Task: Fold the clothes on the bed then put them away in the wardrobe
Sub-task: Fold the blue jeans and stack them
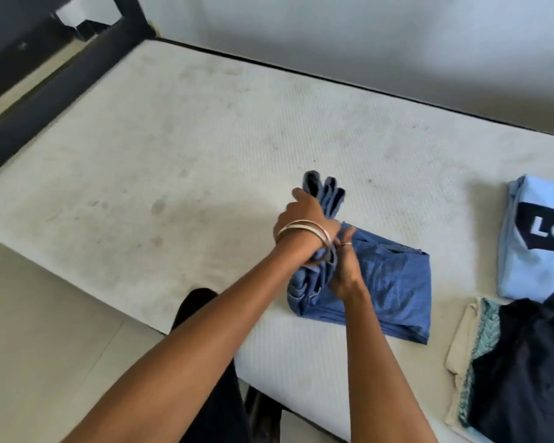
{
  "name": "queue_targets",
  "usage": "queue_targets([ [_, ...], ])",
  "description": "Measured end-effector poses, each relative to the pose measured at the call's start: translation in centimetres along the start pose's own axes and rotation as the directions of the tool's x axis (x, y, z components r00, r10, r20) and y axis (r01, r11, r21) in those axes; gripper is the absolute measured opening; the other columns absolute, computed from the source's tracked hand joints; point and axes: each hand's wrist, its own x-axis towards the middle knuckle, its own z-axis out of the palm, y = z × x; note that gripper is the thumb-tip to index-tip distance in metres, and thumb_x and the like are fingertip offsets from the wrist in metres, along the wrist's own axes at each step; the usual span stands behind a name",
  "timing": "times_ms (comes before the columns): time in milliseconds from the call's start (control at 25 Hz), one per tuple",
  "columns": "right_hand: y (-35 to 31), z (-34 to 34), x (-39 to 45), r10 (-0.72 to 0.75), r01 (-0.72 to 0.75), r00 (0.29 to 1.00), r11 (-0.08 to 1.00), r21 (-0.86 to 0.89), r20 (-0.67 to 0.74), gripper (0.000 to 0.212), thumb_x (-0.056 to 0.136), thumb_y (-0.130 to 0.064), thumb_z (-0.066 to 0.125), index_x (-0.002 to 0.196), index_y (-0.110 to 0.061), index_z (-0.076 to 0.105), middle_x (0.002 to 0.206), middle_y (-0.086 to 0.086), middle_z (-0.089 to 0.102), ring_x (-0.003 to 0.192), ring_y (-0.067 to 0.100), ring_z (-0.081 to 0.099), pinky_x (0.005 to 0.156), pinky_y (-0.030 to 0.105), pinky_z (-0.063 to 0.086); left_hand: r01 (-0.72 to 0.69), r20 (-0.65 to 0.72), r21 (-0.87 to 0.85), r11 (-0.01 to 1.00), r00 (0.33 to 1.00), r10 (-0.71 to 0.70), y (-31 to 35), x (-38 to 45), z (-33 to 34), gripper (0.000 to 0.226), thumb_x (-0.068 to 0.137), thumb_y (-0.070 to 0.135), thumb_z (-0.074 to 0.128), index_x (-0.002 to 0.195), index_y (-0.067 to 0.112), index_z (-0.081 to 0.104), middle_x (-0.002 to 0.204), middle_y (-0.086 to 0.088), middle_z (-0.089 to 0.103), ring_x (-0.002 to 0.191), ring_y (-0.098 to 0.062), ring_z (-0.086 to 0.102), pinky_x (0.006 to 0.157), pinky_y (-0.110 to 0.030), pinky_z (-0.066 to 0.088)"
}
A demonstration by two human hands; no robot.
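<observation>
Blue jeans lie partly folded on the white mattress, near its front edge. My left hand, with bangles on the wrist, grips the bunched leg ends of the jeans and holds them up above the folded part. Beneath that wrist, my right hand, with a ring on one finger, pinches the denim at the fold. A folded light blue T-shirt with a dark logo lies at the right edge. In front of it sits a stack with a dark garment on top.
A cream and teal patterned cloth shows under the dark garment. A dark bed frame runs along the mattress's left side. A grey wall stands behind the bed, and pale floor tiles lie at the lower left.
</observation>
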Motion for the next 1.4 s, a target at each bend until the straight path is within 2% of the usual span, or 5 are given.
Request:
queue_targets([
  [320, -6.8, -14.0, -6.3, -0.022, 0.006, 0.992, 0.992, -0.13, -0.126, 0.046, 0.089, -0.018, 0.069, 0.13, -0.002, 0.056, 0.113, 0.021, 0.069, 0.098, 0.035, 0.07, 0.077, 0.046, 0.06, -0.525, -0.038, -0.237, 0.818, 0.846, 0.532, -0.7, -3.2, 11.7, 0.034, 0.093, 0.014, 0.047, 0.119, 0.015, 0.068, 0.116, -0.005, 0.069, 0.108, -0.026, 0.062, 0.094, -0.045, 0.049],
  [680, 1.8, -14.2, -3.2, -0.333, -0.433, 0.786, 0.305, -0.848, -0.522, 0.069, 0.101, -0.031, 0.034, 0.156, -0.018, -0.005, 0.157, 0.013, 0.013, 0.142, 0.04, 0.014, 0.109, 0.059, 0.023, -0.566, 0.405, 0.429, 0.704, 0.817, 0.411, -5.6, -0.2, 20.3, 0.068, 0.098, 0.058, 0.015, 0.141, 0.036, -0.032, 0.147, 0.015, -0.042, 0.139, -0.023, -0.034, 0.114, -0.057, -0.014],
  [840, 1.4, -14.2, -3.6, -0.322, -0.463, 0.698, 0.478, -0.746, -0.64, 0.067, 0.101, -0.053, 0.025, 0.155, -0.02, 0.004, 0.156, 0.019, 0.019, 0.143, 0.041, 0.016, 0.109, 0.062, 0.024, -0.554, 0.531, 0.199, 0.808, 0.754, 0.386, -4.3, 2.3, 18.1, 0.071, 0.094, 0.056, 0.044, 0.152, 0.04, 0.005, 0.158, 0.018, -0.008, 0.145, -0.012, -0.006, 0.118, -0.051, 0.006],
  [1000, 4.7, -11.1, -6.2, -0.251, -0.264, 0.447, 0.88, -0.395, -0.858, 0.105, 0.081, -0.08, 0.043, 0.154, -0.009, 0.015, 0.141, 0.03, 0.035, 0.131, 0.044, 0.031, 0.104, 0.055, 0.031, -0.195, -0.142, -0.376, 0.906, 0.978, 0.152, -6.9, 3.4, 15.4, 0.043, 0.076, 0.019, 0.077, 0.118, 0.018, 0.065, 0.115, -0.009, 0.065, 0.107, -0.027, 0.061, 0.095, -0.041, 0.049],
  [1400, 5.8, -7.2, -7.6, 0.221, 0.063, 0.572, 0.948, 0.311, -0.79, 0.105, 0.056, -0.067, 0.081, 0.133, -0.011, 0.039, 0.133, 0.015, 0.047, 0.113, 0.037, 0.054, 0.095, 0.052, 0.05, 0.494, 0.624, -0.571, 0.656, 0.78, -0.044, -8.1, -3.3, 14.0, 0.04, 0.073, 0.009, 0.078, 0.109, 0.009, 0.06, 0.092, -0.01, 0.069, 0.083, -0.026, 0.065, 0.085, -0.042, 0.056],
])
